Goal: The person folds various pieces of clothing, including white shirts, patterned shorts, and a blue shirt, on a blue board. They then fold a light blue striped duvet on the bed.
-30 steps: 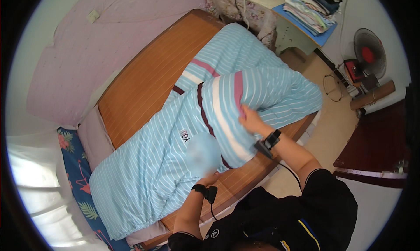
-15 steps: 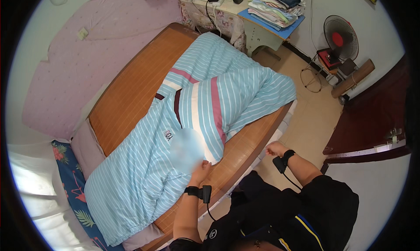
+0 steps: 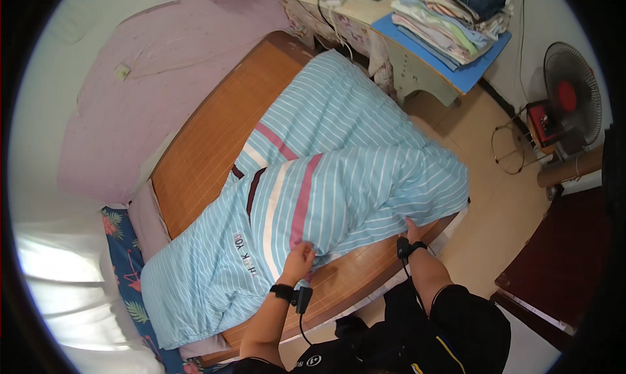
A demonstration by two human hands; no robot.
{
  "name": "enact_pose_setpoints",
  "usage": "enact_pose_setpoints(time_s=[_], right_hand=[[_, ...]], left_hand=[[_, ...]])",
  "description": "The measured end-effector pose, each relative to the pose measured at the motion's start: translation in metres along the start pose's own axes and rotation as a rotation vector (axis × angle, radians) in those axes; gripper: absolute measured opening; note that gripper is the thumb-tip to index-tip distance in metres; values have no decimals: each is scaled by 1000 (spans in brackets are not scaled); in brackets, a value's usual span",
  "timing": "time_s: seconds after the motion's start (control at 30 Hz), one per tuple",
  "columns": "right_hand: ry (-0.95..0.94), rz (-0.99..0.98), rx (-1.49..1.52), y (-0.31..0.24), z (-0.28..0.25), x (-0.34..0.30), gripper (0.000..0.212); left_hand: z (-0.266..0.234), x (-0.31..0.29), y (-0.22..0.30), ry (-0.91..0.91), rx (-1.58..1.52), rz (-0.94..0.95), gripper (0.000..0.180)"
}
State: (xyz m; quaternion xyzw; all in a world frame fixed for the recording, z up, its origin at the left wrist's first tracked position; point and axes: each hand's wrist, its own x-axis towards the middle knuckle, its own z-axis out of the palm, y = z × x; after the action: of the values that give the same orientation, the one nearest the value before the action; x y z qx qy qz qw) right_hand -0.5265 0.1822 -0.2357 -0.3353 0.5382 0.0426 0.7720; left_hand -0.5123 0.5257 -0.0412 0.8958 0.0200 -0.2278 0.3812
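A light blue striped quilt [image 3: 326, 178] with pink, white and dark bands lies folded over on a bed covered by a brown bamboo mat [image 3: 208, 139]. My left hand [image 3: 298, 260] pinches the near edge of the folded flap, close to the pink stripe. My right hand [image 3: 412, 230] grips the quilt's right corner at the bed's near side; its fingers are partly tucked under the fabric. Both wrists wear dark bands with cables.
A pink wall [image 3: 150, 68] runs behind the bed. A floral pillow [image 3: 127, 270] sits at the bed's left end. A table with stacked folded clothes [image 3: 450, 22] stands at the top right. A standing fan [image 3: 567, 100] and dark wooden furniture [image 3: 561, 270] lie to the right.
My right hand was off the bed beside my body half a second ago; it now holds the quilt's right corner. The left hand stays on the near edge.
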Motion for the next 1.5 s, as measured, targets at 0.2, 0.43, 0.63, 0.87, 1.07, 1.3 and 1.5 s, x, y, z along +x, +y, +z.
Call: enact_pose_setpoints(time_s=[0.2,0.43,0.63,0.87,1.07,1.3,1.5], right_hand=[[-280,-498,-806,-82,-24,13,42],[-313,-566,-561,-294,-35,-83,29],[-354,-861,-763,-399,-28,-254,38],[-213,-1333,-867,-409,-53,-375,28],[13,-1492,-413,-381,-105,-448,49],[217,-1705,-310,-360,-153,-552,49],[292,-1729,-210,-332,-174,-579,50]], left_hand=[[0,101,95,33,245,311,38],[-22,162,168,86,363,439,68],[-31,178,197,111,473,571,108],[-49,95,195,-285,442,763,43],[-112,-31,224,-344,218,862,19],[-170,-87,273,-341,117,1108,16],[-162,-105,265,-336,157,1135,17]])
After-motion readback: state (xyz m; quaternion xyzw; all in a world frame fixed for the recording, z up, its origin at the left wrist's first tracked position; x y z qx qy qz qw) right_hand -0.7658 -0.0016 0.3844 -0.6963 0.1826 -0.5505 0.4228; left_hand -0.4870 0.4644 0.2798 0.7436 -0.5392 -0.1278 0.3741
